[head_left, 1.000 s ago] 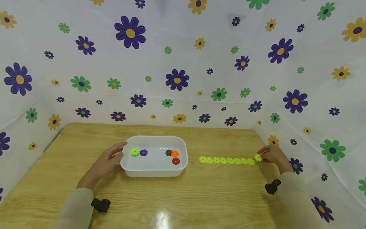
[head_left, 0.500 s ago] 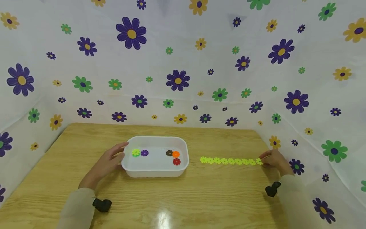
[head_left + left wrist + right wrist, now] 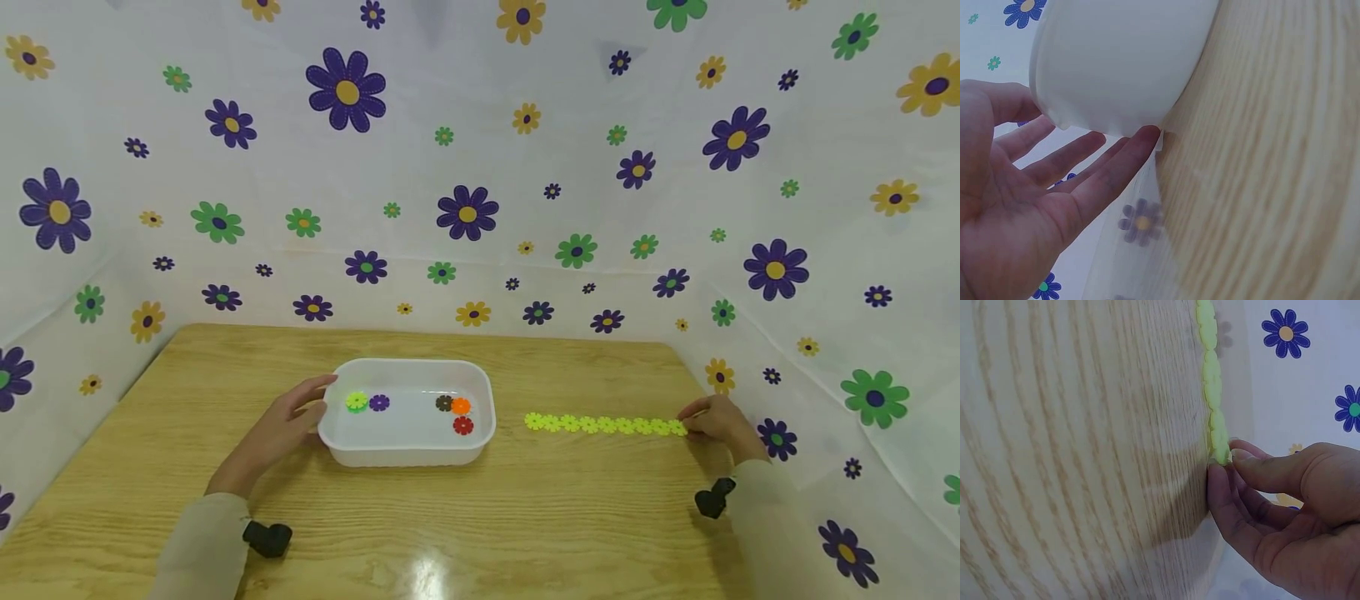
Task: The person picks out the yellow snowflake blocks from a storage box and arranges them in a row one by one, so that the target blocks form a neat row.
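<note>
My left hand (image 3: 281, 421) rests at the left end of the white plastic tub (image 3: 405, 455). In the left wrist view its fingers, loosely bent, lie against the tub's outer wall (image 3: 1116, 69). At the right end of a row of several yellow flower-shaped discs (image 3: 588, 424), my right hand (image 3: 718, 423) pinches the endmost yellow flower disc (image 3: 1219, 450) between thumb and fingertips. That disc lines up with the row and overlaps its neighbour's edge. The row lies along the table, to the right of the tub.
Inside the tub are a yellow disc (image 3: 356, 401) over a green one, a purple disc (image 3: 379, 402), a brown disc (image 3: 445, 403), an orange disc (image 3: 461, 406) and a red disc (image 3: 463, 426). A flower-printed cloth (image 3: 412, 167) borders the wooden table (image 3: 450, 533).
The right hand has brought its yellow disc down and left, from just above the row's right end into line with it. The left hand stays at the tub.
</note>
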Demonstrator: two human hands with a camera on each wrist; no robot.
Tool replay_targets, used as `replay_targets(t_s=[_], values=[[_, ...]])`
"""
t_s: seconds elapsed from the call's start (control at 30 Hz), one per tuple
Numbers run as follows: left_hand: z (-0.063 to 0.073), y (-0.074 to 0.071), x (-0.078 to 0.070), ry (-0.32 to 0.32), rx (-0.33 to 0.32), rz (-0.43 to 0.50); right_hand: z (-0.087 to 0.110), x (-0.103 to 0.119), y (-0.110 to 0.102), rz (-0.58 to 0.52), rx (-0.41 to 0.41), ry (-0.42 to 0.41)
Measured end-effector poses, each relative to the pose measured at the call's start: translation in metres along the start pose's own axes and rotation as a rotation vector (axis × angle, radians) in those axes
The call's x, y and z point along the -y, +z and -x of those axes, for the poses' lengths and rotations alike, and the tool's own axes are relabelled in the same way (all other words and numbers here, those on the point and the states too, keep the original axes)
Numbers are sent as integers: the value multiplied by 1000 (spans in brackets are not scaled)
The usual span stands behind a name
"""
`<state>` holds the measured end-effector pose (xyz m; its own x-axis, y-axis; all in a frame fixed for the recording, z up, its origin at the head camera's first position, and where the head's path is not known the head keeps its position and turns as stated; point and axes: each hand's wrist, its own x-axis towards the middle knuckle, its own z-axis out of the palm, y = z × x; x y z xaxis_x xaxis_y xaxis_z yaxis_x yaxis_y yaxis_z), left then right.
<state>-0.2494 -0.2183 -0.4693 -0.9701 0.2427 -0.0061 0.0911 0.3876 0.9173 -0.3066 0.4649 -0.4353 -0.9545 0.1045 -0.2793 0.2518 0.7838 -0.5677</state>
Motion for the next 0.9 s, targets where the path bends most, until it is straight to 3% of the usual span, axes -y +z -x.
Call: replay_targets(t_s=[0.17, 0.37, 0.63, 0.9], values=[[-1, 1, -1, -6, 3, -4, 2, 7, -4, 44, -29, 0], [-2, 1, -2, -30, 6, -16, 10, 45, -3, 80, -89, -126], [-2, 1, -2, -25, 7, -2, 18, 107, 16, 17, -25, -262], [0, 2, -1, -20, -1, -16, 26, 166, 48, 40, 30, -350]])
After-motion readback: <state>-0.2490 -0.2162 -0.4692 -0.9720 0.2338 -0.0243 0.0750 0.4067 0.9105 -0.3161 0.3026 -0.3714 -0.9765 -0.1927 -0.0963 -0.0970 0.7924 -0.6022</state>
